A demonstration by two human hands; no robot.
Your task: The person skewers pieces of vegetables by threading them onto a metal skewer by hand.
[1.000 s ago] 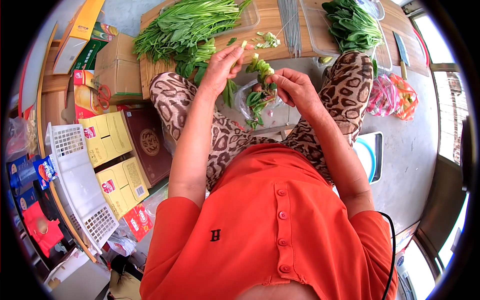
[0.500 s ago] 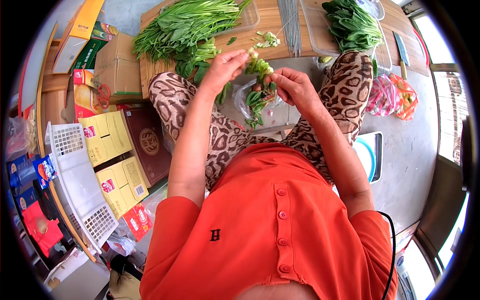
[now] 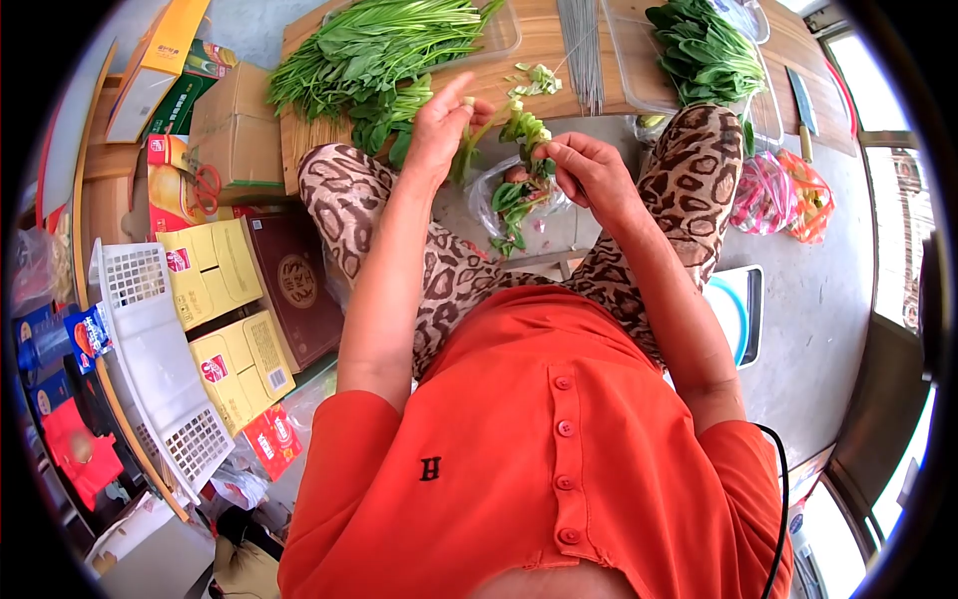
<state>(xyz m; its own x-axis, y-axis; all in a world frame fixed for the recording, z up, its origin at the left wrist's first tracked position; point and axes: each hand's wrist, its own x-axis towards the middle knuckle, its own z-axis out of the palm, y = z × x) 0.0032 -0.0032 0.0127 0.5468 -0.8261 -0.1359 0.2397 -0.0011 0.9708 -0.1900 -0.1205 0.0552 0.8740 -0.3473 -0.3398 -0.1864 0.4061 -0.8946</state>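
Note:
My right hand (image 3: 591, 172) pinches a bunch of green stalks (image 3: 524, 128) at its right side, the leaves hanging over a clear plastic bag (image 3: 486, 200) between my knees. To the left, my left hand (image 3: 446, 122) has its index finger stretched out, and a leafy green stem hangs beside its fingertips. The two hands are apart. Just beyond them, pale cut pieces (image 3: 539, 80) lie on the wooden table (image 3: 519, 50). A large heap of long-stemmed greens (image 3: 389, 50) is at the table's left, with thin metal wires (image 3: 581, 50) right of the pieces.
Leafy greens (image 3: 704, 50) fill a clear tray at the right, near a knife (image 3: 802, 105). Pink and orange bags (image 3: 768, 195) sit below. At the left are a cardboard box (image 3: 235, 130), red scissors (image 3: 207, 188), a white basket (image 3: 165, 349) and yellow boxes (image 3: 208, 275).
My left hand has moved left, away from the stalks at my right hand, and its index finger has straightened. A leafy stem now hangs beside it.

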